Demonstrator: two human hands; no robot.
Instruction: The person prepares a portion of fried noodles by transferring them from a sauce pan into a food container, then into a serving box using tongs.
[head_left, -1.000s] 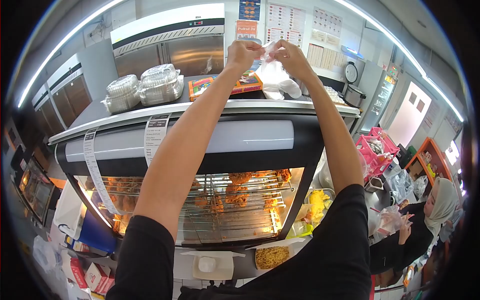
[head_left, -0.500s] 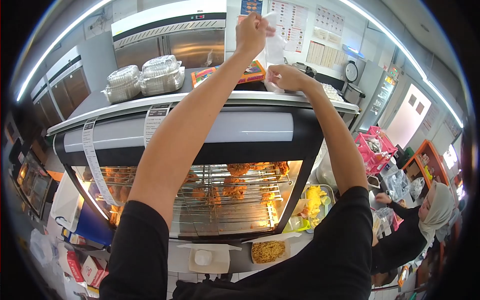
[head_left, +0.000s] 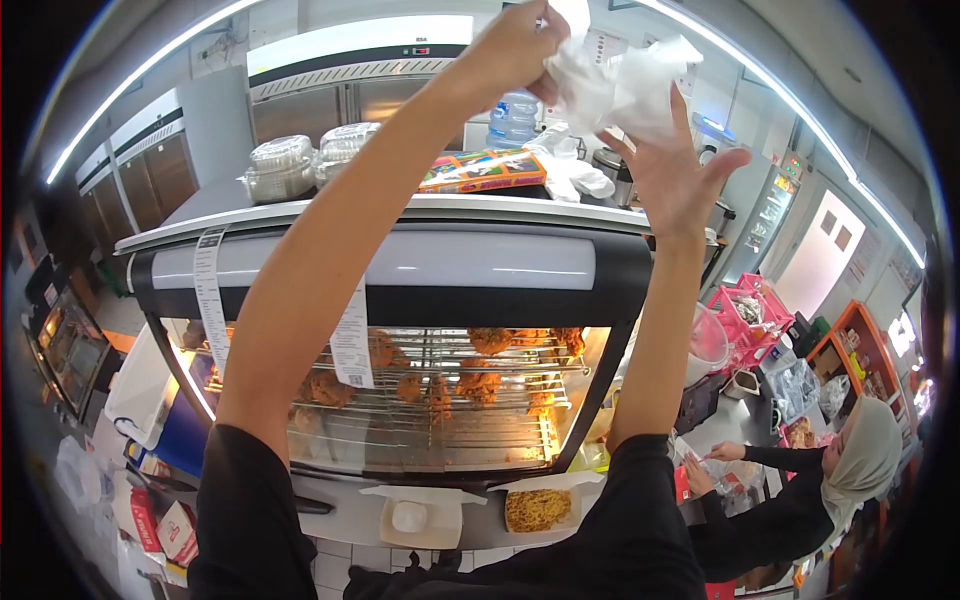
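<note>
A heated display case fills the middle of the frame. At top centre hangs a crumpled white plastic bag, above the case. The left hand is clenched on its upper edge. The right hand is spread flat, fingers released, against its underside.

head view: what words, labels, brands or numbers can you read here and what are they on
No text reads clearly in this view.
Paper slips hanging on the warmer front: print too small to read.
Colourful box on top of the warmer: lettering blurred.
Steel fridge badge: too small to read.
Red-and-white boxes at lower left: blurred.
White plastic bag pinched by the left hand: no print visible.
</note>
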